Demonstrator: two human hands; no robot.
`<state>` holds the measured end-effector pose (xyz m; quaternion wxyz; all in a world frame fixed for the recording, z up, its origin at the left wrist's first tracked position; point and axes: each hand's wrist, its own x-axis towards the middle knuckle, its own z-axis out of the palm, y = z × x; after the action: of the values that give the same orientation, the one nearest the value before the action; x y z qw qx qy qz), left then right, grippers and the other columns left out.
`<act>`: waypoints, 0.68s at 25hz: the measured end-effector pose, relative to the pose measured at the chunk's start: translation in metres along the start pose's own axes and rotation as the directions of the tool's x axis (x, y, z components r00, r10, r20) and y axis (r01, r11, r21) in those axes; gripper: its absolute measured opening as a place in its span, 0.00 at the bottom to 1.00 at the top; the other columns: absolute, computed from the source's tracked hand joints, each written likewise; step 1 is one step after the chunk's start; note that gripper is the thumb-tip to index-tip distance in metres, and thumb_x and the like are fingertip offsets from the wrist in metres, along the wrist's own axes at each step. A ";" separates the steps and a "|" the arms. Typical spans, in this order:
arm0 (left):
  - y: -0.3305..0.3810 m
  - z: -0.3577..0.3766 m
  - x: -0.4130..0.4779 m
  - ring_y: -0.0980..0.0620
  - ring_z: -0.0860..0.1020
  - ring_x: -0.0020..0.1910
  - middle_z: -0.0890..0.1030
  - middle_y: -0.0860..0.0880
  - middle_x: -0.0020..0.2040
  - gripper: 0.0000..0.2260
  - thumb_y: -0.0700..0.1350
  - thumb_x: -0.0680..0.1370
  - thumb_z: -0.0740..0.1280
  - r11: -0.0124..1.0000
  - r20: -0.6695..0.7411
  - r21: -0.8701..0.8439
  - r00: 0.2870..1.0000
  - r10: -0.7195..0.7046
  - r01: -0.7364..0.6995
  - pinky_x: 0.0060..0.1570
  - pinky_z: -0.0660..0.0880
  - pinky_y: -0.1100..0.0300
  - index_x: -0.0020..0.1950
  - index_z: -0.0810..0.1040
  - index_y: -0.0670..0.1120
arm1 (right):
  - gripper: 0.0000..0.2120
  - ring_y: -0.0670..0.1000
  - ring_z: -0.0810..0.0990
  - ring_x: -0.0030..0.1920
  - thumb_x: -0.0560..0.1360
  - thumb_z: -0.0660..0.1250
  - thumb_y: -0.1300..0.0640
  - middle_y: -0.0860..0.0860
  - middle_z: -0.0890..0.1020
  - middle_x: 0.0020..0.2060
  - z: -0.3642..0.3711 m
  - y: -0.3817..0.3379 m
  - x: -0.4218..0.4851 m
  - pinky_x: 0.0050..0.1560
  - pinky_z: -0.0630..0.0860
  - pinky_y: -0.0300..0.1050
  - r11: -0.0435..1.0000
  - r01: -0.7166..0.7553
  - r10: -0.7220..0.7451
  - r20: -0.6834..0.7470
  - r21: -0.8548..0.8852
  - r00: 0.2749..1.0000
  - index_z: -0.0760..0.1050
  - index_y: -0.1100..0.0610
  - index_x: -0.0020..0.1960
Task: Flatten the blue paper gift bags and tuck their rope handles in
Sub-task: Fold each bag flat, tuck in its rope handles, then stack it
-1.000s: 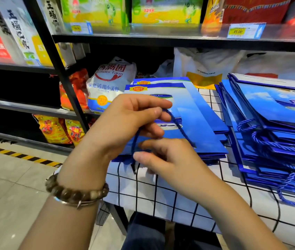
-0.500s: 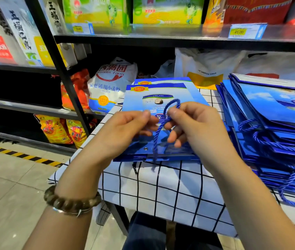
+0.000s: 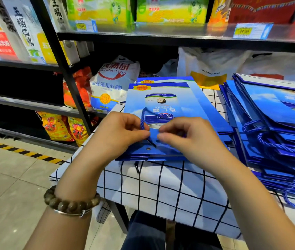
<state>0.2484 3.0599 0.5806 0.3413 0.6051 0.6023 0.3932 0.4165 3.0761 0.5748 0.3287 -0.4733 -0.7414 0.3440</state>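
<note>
While the top blue paper gift bag (image 3: 170, 103) is lying flat on a low stack of matching bags on a checked tablecloth (image 3: 161, 192), a person is handling its blue rope handle (image 3: 142, 117) near the bag's mouth edge; the left hand (image 3: 119, 136) is pinching the rope between thumb and forefinger, just above a metal eyelet (image 3: 148, 148); the right hand (image 3: 188, 141), fingers curled tight, is gripping the loop's other side, its fingertips nearly meeting the left's; a bead bracelet (image 3: 70, 204) is circling the left wrist; to the right, a taller pile of blue bags (image 3: 278, 112) is trailing loose handles; behind, a flour sack (image 3: 114, 82) is sitting beneath a shop shelf (image 3: 179, 36).
</note>
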 end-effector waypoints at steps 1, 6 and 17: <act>-0.002 -0.003 -0.001 0.57 0.77 0.30 0.79 0.52 0.27 0.08 0.37 0.70 0.72 0.999 -0.013 0.034 1.000 0.000 0.000 0.36 0.75 0.66 0.35 0.79 0.48 | 0.01 0.40 0.77 0.37 0.70 0.71 0.53 0.40 0.80 0.33 0.003 0.000 -0.004 0.39 0.72 0.31 0.998 0.033 -0.030 0.047 -0.052 0.998 0.80 0.48 0.40; 0.001 -0.009 -0.006 0.56 0.75 0.30 0.77 0.48 0.30 0.09 0.35 0.71 0.71 0.999 0.021 0.016 0.999 0.031 -0.031 0.30 0.71 0.70 0.39 0.78 0.50 | 0.04 0.43 0.77 0.39 0.69 0.72 0.56 0.42 0.81 0.33 0.013 -0.001 0.000 0.42 0.73 0.36 0.997 0.072 -0.070 0.074 -0.024 0.995 0.83 0.53 0.43; -0.023 -0.016 -0.027 0.70 0.73 0.49 0.76 0.66 0.46 0.16 0.61 0.64 0.68 0.860 0.058 0.412 0.951 0.304 -0.300 0.49 0.67 0.77 0.49 0.78 0.58 | 0.10 0.47 0.80 0.32 0.70 0.68 0.63 0.51 0.84 0.33 0.016 0.000 0.008 0.35 0.74 0.35 0.973 -0.080 0.074 0.036 0.217 0.997 0.73 0.51 0.35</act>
<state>0.2252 3.0327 0.5660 0.1362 0.7487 0.5713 0.3073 0.4008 3.0808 0.5675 0.3548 -0.4581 -0.6847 0.4420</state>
